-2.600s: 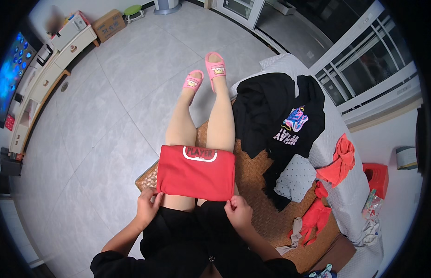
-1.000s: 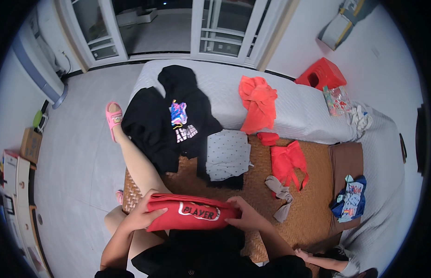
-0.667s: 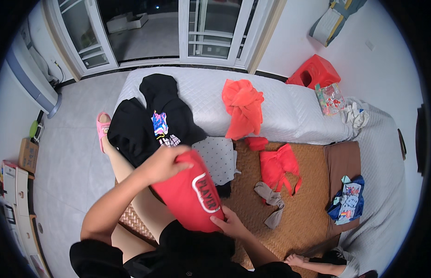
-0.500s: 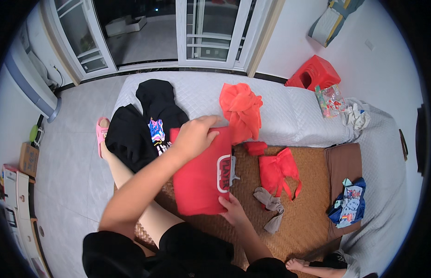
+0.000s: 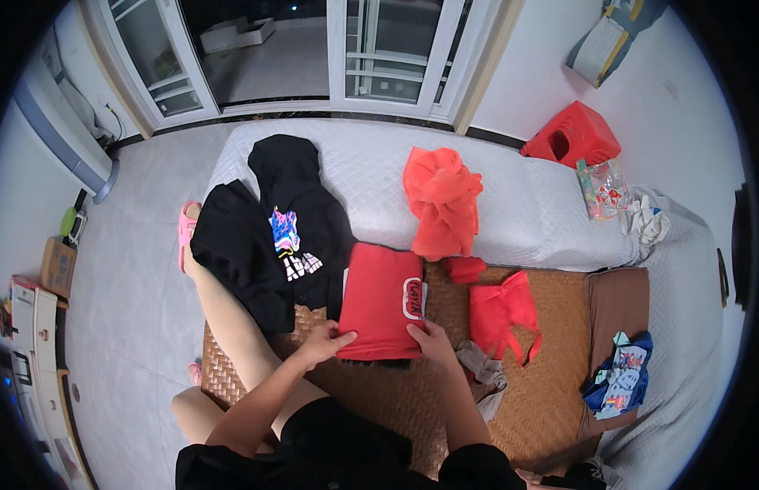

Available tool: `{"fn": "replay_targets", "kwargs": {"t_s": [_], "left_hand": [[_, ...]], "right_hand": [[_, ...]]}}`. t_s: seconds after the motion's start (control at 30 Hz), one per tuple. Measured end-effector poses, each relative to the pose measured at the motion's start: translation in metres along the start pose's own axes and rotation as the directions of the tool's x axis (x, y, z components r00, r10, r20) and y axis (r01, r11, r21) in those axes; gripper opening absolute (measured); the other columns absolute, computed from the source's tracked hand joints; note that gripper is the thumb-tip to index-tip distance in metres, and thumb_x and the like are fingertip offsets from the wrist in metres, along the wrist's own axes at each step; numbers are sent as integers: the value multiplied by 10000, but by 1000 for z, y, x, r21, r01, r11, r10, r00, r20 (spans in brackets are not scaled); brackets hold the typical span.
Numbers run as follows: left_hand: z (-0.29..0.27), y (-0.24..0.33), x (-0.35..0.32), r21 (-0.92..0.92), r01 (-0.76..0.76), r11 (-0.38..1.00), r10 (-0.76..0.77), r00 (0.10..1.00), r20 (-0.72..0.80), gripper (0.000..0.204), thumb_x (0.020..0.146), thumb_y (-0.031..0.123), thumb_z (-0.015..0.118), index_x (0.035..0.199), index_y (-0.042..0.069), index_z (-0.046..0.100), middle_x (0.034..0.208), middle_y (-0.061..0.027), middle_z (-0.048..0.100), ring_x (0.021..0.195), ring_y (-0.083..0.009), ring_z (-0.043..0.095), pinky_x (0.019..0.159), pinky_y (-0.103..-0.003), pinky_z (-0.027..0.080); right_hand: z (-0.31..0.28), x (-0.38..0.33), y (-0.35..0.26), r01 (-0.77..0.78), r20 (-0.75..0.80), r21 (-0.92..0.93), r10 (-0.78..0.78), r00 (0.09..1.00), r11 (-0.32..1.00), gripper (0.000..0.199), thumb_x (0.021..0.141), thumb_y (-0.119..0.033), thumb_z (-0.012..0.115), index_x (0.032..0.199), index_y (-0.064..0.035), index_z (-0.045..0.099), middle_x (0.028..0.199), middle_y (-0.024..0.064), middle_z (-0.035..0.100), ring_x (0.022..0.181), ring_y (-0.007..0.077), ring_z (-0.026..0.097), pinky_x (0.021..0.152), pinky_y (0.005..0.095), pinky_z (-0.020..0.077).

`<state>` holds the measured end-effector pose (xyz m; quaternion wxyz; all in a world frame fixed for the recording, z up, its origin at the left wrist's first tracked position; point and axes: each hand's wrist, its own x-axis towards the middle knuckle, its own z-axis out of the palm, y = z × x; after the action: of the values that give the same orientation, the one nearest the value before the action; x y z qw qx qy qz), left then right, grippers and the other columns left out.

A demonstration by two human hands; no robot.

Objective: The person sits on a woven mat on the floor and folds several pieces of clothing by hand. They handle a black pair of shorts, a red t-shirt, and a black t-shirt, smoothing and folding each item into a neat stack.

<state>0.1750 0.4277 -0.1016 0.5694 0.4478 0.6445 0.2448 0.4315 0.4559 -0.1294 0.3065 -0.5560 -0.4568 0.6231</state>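
A folded red shirt (image 5: 381, 299) with a white emblem lies flat on the woven mat (image 5: 551, 408), on top of a paler folded garment. My left hand (image 5: 324, 340) rests on its near left corner. My right hand (image 5: 431, 340) presses its near right corner. Both hands have fingers laid on the cloth. A black printed hoodie (image 5: 277, 229) lies spread just left of the shirt, partly over my left leg (image 5: 228, 314).
An orange garment (image 5: 440, 200) lies on the white quilted mattress (image 5: 526, 204). Smaller red clothes (image 5: 500, 309) and a grey piece (image 5: 481, 371) sit right of the shirt. A red plastic stool (image 5: 571, 135), a blue-patterned cloth (image 5: 620, 380) and glass doors (image 5: 371, 49) are around.
The red shirt went from held over my lap, swung right by my left hand, to lying flat on the pile on the mat. My view turned from the floor to the mattress.
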Motion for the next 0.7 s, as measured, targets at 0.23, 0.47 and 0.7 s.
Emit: {"fn": "replay_targets", "kwargs": {"t_s": [0.23,0.47,0.7], "left_hand": [[-6,-30,10,79,-51,996,70,962,-265,402,764,343,696,869,-14,544,740,-129,601,682,-207,598,637,-317,476],[-75,31,57,241,-449,860,483,568,-667,470,752,56,683,1119,-16,398,909,-108,546,723,-135,565,605,-253,477],[-142,104,109,459,-358,813,577,597,-557,613,670,64,693,1231,101,448,1095,-276,510,1019,-408,522,865,-385,448]], "right_hand": [[28,-19,-81,302,-78,-812,-605,792,500,495,770,-219,615,1203,-42,453,1225,206,457,1118,393,430,929,495,351],[94,11,-14,391,157,-904,-716,680,173,424,750,-240,579,1150,-100,560,1255,137,463,1208,334,377,1025,553,210],[96,12,-8,373,157,-915,-719,677,151,417,746,-228,569,1146,-111,565,1241,124,479,1199,321,387,1027,541,221]]}}
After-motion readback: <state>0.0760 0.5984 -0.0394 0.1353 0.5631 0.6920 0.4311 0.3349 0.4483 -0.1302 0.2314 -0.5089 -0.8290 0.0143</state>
